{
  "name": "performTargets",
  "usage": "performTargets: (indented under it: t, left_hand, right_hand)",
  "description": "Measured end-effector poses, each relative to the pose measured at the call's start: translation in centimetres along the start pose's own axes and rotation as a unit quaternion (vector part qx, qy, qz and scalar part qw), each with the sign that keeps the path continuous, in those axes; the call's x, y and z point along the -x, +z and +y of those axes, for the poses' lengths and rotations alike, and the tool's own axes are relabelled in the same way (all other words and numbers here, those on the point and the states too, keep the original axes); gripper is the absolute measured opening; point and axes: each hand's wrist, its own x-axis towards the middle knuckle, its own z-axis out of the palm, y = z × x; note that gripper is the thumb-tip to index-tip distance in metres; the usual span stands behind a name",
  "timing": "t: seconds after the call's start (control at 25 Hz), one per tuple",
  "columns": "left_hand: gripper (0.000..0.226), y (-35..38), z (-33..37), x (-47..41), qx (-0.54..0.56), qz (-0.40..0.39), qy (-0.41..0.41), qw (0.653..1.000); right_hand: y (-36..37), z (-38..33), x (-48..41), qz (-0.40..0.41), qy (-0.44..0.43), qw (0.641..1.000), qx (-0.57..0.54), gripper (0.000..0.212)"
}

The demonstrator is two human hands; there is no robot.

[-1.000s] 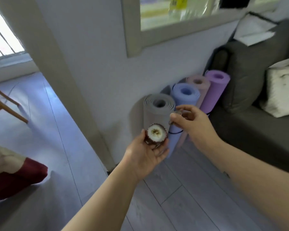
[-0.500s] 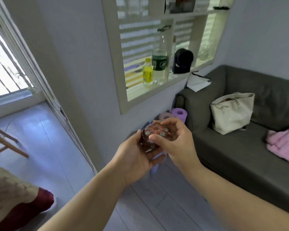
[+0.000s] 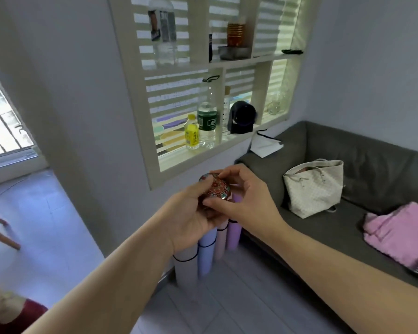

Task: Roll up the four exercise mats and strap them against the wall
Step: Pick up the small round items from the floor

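Note:
Several rolled mats stand upright against the wall below my hands: a grey mat (image 3: 185, 268), a blue mat (image 3: 206, 251), a pink mat (image 3: 220, 242) and a purple mat (image 3: 234, 233). Black straps ring them; their tops are hidden by my hands. My left hand (image 3: 191, 218) cups a small round patterned tin (image 3: 217, 188) from below. My right hand (image 3: 241, 196) pinches the tin's red lid with fingers and thumb.
A dark grey sofa (image 3: 377, 169) stands to the right with a white tote bag (image 3: 314, 186) and a pink cloth (image 3: 401, 232). A wall niche shelf (image 3: 203, 155) holds bottles. A wooden chair leg (image 3: 0, 235) and a red cushion (image 3: 22, 317) lie left.
My view has lifted from the mats to the shelf and sofa. My right hand has come onto the tin, and the lid now covers its open top.

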Motion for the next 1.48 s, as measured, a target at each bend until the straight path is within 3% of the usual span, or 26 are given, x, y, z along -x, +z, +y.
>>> performTargets:
  t: [0.12,0.2,0.36,0.56,0.84,1.04,1.16,1.28,1.48]
  left_hand:
    - [0.034,1.6,-1.0,-2.3,-0.037,0.005,0.019,0.999]
    - [0.029,2.2,-1.5,-3.4,-0.080,-0.003,0.045,0.996]
    - [0.024,2.5,-1.5,-5.2,-0.221,-0.009,0.098,0.970]
    - [0.055,0.1,0.1,-7.3,-0.309,-0.011,0.145,0.940]
    - [0.026,-4.9,3.4,-10.3,-0.308,-0.017,0.166,0.937]
    - [0.025,-9.0,5.5,-13.1,-0.315,-0.030,0.137,0.939]
    - [0.032,-11.2,6.3,-14.8,-0.343,0.013,0.112,0.933]
    - [0.023,-14.2,7.3,-16.7,-0.355,0.088,0.087,0.927]
    - [0.027,-18.9,8.8,-20.9,-0.420,0.235,0.133,0.866]
  right_hand:
    - [-3.4,0.7,-0.6,-0.043,0.049,0.997,0.045,0.046]
    - [-5.5,1.4,-1.2,-0.066,0.135,0.989,-0.009,0.041]
    - [-7.9,2.0,-2.3,-0.118,0.309,0.930,-0.161,0.048]
    - [-6.7,2.6,-4.4,-0.098,0.283,0.937,-0.182,0.039]
    - [-1.1,4.1,-8.2,-0.057,0.245,0.955,-0.159,0.047]
    - [2.6,6.5,-10.8,-0.020,0.277,0.942,-0.188,0.047]
    - [4.7,9.0,-13.6,-0.009,0.344,0.913,-0.217,0.033]
    - [6.8,12.8,-17.8,0.039,0.401,0.891,-0.208,0.033]
    - [11.4,19.9,-25.4,0.067,0.455,0.866,-0.196,0.034]
